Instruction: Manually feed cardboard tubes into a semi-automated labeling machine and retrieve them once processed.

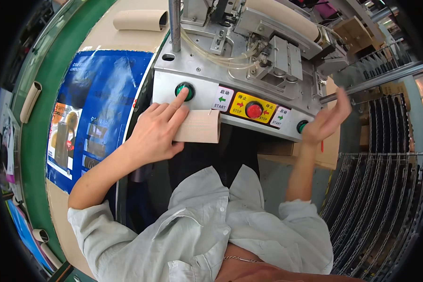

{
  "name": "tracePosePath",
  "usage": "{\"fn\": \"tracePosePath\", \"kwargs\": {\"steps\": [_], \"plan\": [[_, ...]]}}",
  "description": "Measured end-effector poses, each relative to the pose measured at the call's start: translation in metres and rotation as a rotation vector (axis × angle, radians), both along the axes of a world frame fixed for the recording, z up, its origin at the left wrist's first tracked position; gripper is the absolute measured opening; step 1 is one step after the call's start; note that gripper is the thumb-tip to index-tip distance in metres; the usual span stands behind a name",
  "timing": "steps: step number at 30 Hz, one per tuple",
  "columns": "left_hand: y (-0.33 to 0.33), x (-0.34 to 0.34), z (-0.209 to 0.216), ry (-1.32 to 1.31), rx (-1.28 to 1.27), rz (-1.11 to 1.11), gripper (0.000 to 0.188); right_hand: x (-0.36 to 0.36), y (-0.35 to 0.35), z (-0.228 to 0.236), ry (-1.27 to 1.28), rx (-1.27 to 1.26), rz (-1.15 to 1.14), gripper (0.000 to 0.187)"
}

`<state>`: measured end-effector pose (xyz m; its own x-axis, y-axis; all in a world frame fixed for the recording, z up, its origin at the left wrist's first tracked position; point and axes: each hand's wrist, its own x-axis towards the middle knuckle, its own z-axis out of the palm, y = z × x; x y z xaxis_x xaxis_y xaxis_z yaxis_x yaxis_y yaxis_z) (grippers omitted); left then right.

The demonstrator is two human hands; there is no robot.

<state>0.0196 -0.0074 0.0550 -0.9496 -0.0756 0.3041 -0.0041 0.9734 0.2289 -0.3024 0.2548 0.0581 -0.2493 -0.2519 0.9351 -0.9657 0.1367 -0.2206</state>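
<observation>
My left hand [156,132] has its index finger on the left green button [190,95] of the metal machine's front panel [167,87]. Under that finger, the same hand grips a short beige tube [203,128], with the thumb below it. My right hand [329,120] is beside the right green button [301,126], fingers stretched up and apart, holding nothing. Whether its heel touches that button is hard to tell. A red button [254,110] sits on a yellow label between the two green ones. On top of the machine lies a larger beige tube [284,19].
A blue printed sheet [113,80] covers part of the bench at left. One beige tube [138,20] lies beyond it; another tube [31,102] rests on the green strip [56,89]. Black wire racks [376,188] stand at right. A vertical metal post [174,28] rises from the machine.
</observation>
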Motion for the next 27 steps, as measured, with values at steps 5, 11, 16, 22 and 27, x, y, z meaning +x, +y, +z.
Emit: {"fn": "tracePosePath", "kwargs": {"steps": [5,11,16,22,27], "plan": [[-0.004,0.001,-0.013,0.035,0.090,-0.048,0.071,0.022,0.023,-0.044,-0.009,0.016,-0.031,0.046],[-0.005,-0.005,-0.026,0.392,0.053,-0.029,0.073,0.100,-0.001,-0.040,-0.607,0.146,0.444,0.039],[-0.008,-0.005,-0.031,0.477,-0.005,0.026,0.075,0.140,-0.039,-0.048,-1.217,0.262,0.739,0.033],[-0.008,-0.004,-0.033,0.465,-0.043,0.057,0.076,0.164,-0.078,-0.043,-1.044,0.247,0.582,0.031],[-0.010,-0.002,-0.034,0.433,-0.039,0.079,0.076,0.166,-0.092,-0.050,-1.102,0.260,0.529,0.027]]}}
